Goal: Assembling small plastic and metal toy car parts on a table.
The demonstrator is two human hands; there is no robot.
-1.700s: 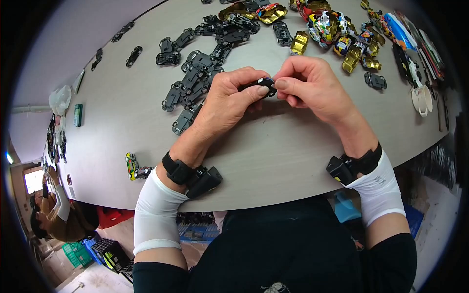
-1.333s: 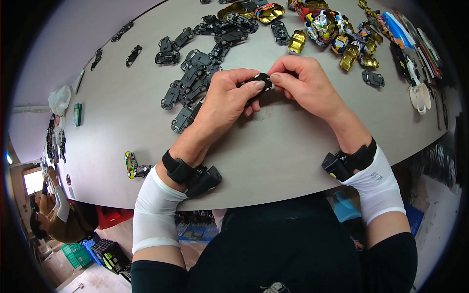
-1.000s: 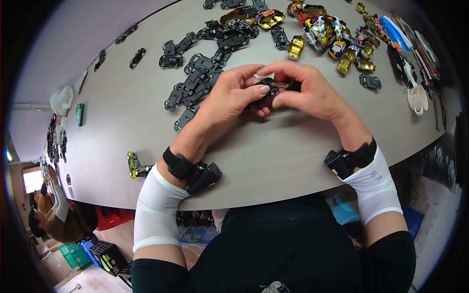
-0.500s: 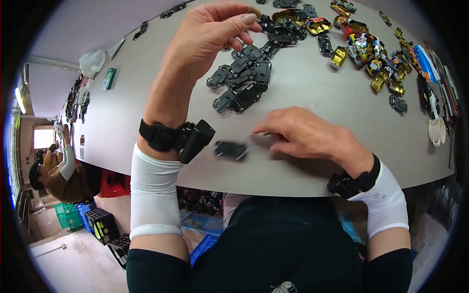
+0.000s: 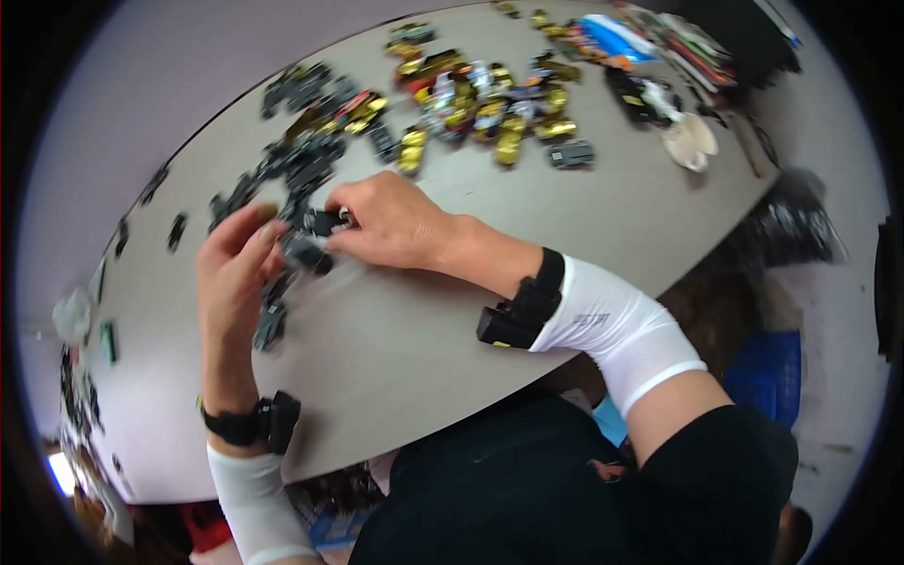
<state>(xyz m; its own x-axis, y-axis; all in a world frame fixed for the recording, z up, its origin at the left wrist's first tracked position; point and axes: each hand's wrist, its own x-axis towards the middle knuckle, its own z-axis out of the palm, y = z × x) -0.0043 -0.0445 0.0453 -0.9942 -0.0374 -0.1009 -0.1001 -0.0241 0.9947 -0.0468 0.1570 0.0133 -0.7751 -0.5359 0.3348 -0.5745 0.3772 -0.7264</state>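
Note:
My right hand [image 5: 400, 224] reaches into the near end of a pile of black toy car bases [image 5: 306, 169]. Its thumb and forefinger are closed on one black toy car base [image 5: 325, 224]. Just left of it is my left hand [image 5: 235, 259], with thumb and fingers bent together in a pinch. Blur hides what, if anything, they hold. Between the two hands sits another dark toy car base [image 5: 309, 254], and one more toy car base [image 5: 270, 325] lies below, beside my left wrist.
A heap of gold and multicoloured toy car bodies [image 5: 471, 99] lies across the table [image 5: 414, 348]. To the right are a white cup [image 5: 690, 143], a blue-and-white packet [image 5: 617, 38] and stacked papers [image 5: 687, 47]. A green box [image 5: 108, 342] stands at the far left.
The view has swung to the right. My right hand has moved to the black pile and gripped a toy car base. My left hand has drawn back beside it.

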